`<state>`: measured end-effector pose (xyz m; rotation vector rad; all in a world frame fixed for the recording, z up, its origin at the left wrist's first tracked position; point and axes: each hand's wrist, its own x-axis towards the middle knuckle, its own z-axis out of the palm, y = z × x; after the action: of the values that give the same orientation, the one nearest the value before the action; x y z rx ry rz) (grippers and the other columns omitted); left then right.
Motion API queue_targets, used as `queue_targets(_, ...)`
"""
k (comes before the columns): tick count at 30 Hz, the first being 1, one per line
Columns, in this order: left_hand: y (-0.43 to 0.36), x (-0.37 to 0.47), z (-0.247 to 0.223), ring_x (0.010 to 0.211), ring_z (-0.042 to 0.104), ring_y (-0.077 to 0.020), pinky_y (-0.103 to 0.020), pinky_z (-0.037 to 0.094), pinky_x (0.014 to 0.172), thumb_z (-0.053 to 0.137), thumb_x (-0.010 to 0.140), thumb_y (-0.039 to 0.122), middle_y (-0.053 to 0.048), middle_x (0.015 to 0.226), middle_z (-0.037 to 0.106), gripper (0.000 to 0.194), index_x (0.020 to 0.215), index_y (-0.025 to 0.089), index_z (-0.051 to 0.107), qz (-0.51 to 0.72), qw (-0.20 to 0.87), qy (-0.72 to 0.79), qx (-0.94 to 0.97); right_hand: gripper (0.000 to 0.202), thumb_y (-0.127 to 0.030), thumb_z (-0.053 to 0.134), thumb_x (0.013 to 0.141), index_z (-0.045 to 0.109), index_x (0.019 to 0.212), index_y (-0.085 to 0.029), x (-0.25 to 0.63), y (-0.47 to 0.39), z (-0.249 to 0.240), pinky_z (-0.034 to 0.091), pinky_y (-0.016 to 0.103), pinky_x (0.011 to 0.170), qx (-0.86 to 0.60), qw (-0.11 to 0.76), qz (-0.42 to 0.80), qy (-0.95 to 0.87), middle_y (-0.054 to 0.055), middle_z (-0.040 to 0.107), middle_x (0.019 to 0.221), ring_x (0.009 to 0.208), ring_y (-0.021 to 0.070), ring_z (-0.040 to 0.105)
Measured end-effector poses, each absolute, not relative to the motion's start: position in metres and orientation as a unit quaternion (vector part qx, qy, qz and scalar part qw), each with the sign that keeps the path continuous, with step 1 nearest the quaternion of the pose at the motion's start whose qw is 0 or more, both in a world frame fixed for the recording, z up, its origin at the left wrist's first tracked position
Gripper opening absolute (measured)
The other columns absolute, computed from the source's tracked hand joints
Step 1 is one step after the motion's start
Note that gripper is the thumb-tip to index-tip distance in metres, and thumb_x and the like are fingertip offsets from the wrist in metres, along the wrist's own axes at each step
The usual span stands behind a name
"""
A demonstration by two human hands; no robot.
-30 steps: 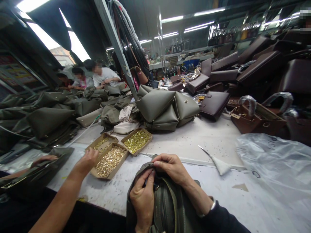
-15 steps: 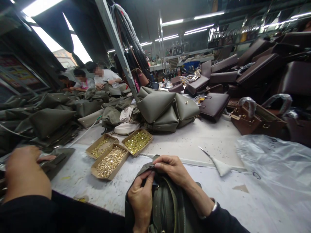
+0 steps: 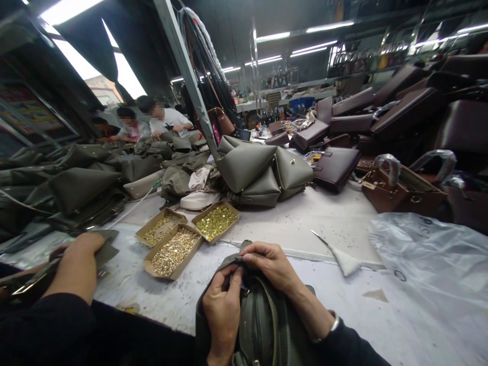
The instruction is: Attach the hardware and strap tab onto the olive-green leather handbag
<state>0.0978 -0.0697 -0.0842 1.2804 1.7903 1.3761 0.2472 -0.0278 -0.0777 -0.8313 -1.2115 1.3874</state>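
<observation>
An olive green handbag [image 3: 263, 325] stands against the near edge of the white table [image 3: 290, 223], right in front of me. My left hand [image 3: 223, 310] grips its upper edge from the left, fingers curled over the rim. My right hand [image 3: 270, 264] pinches the same edge from above, thumb and fingers pressed together on the fabric. A small metal fitting shows between the two hands; I cannot make out its shape.
Three cardboard trays of gold hardware [image 3: 173, 250] lie left of the bag. A co-worker's hand [image 3: 78, 267] rests on another green bag at the left. Green bags [image 3: 263, 173] and brown bags [image 3: 335, 165] pile up behind. Clear plastic sheet [image 3: 434, 254] covers the right; a white cloth scrap [image 3: 345, 262] lies nearby.
The co-worker's hand left the hardware tray, swung back left and now rests on the green bag at the left. My own hands stayed on the bag's edge, the fingers shifting slightly.
</observation>
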Motion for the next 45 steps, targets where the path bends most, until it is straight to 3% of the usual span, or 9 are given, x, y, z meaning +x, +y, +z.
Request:
queue_targets(8,-0.073,0.099,-0.071,0.102,0.070,-0.0275,-0.040,0.052,0.101,0.075,0.071,0.047,-0.007,0.102,0.079,0.036,0.094,0.020,0.078,0.518,0.382,0.634,0.430,0.018,-0.037,0.078,0.082,0.080,0.089,-0.021,0.246,-0.028,-0.077,0.048,0.027,0.081,-0.348,0.541,0.584,-0.494,0.001,0.075,0.086,0.083,0.0161,0.065)
queue_targets(24,-0.069,0.095,-0.079,0.114,0.066,-0.0301,-0.046,0.041,0.114,0.079,0.070,0.046,-0.007,0.108,0.078,0.040,0.099,0.019,0.078,0.520,0.442,0.609,0.404,0.021,-0.038,0.081,0.077,0.080,0.086,-0.019,0.243,-0.028,-0.076,0.047,0.026,0.075,-0.345,0.541,0.620,-0.451,0.001,0.074,0.080,0.075,0.0137,0.062)
queue_targets(34,-0.068,0.095,-0.086,0.118,0.065,-0.0307,-0.046,0.037,0.117,0.078,0.073,0.056,-0.008,0.111,0.078,0.047,0.102,0.018,0.078,0.470,0.504,0.605,0.399,0.047,-0.055,0.091,0.055,0.078,0.076,-0.015,0.246,-0.014,-0.084,0.043,0.024,0.062,-0.382,0.502,0.678,-0.378,0.001,0.070,0.070,0.060,0.0096,0.056)
queue_targets(41,-0.074,0.090,-0.085,0.104,0.069,-0.0364,-0.053,0.042,0.110,0.077,0.057,0.077,-0.012,0.097,0.079,0.066,0.084,0.017,0.078,0.425,0.444,0.662,0.428,0.051,-0.057,0.092,0.054,0.077,0.076,-0.013,0.245,-0.015,-0.090,0.041,0.024,0.059,-0.372,0.498,0.696,-0.360,0.001,0.068,0.066,0.057,0.0090,0.053)
queue_targets(45,-0.077,0.093,-0.089,0.095,0.072,-0.0338,-0.050,0.052,0.100,0.083,0.048,0.073,-0.011,0.088,0.079,0.064,0.078,0.017,0.077,0.483,0.389,0.666,0.414,0.049,-0.054,0.092,0.055,0.077,0.075,-0.013,0.246,-0.018,-0.092,0.042,0.024,0.059,-0.371,0.493,0.703,-0.354,0.000,0.068,0.065,0.057,0.0088,0.053)
